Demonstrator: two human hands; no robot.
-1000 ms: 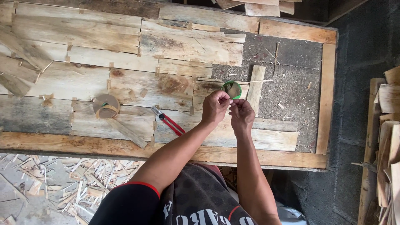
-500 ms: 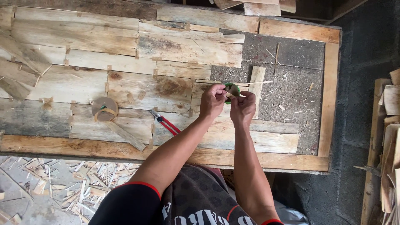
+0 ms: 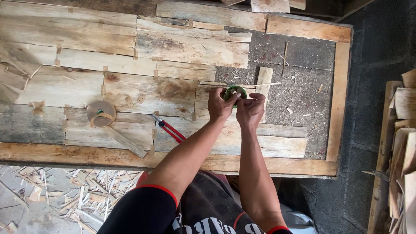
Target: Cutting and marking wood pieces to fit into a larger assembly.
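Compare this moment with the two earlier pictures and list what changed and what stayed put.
Little changed. Both hands keep hold of the green tape roll; the left hand and right hand have drawn slightly closer together over the workbench. The brown tape roll, red-handled cutter and thin stick lie where they were.

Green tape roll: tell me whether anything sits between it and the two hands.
Nothing visible does. The left hand and right hand both already grip the green tape roll directly, above the wooden workbench. The red-handled cutter lies aside, left of the arms.
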